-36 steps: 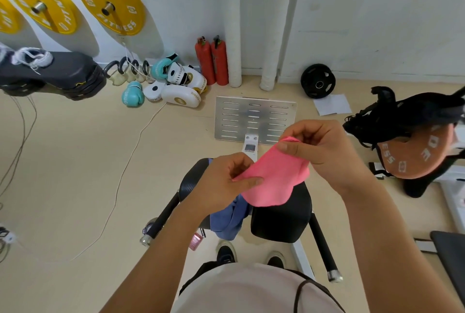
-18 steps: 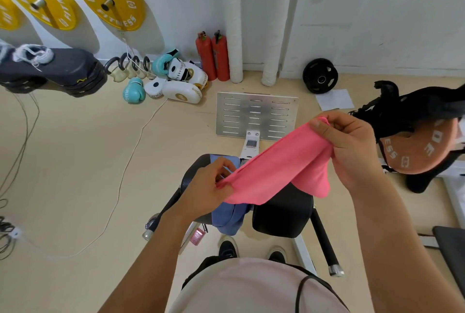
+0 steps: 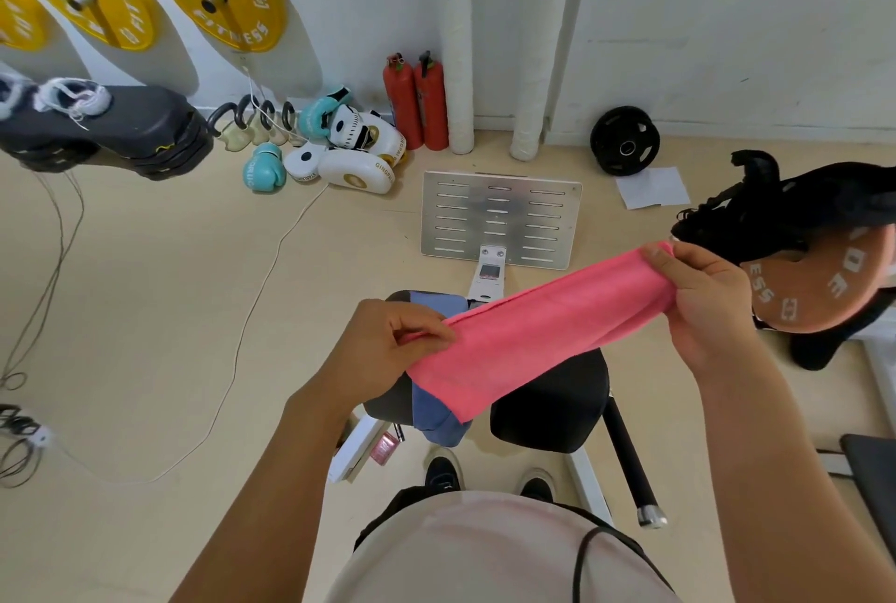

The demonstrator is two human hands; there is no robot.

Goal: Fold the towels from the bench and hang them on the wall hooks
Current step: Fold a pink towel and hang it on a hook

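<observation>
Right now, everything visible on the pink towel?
The pink towel is soft, matte cloth, doubled into a long band. It is stretched in the air above the black bench seat, slanting up toward the right. The left hand pinches its lower end and the right hand grips its upper end. Nothing else visibly touches it.

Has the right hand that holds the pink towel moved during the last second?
Yes. The right hand moved to the right, away from the slotted metal plate toward the orange weight plate, stretching the pink towel.
</observation>
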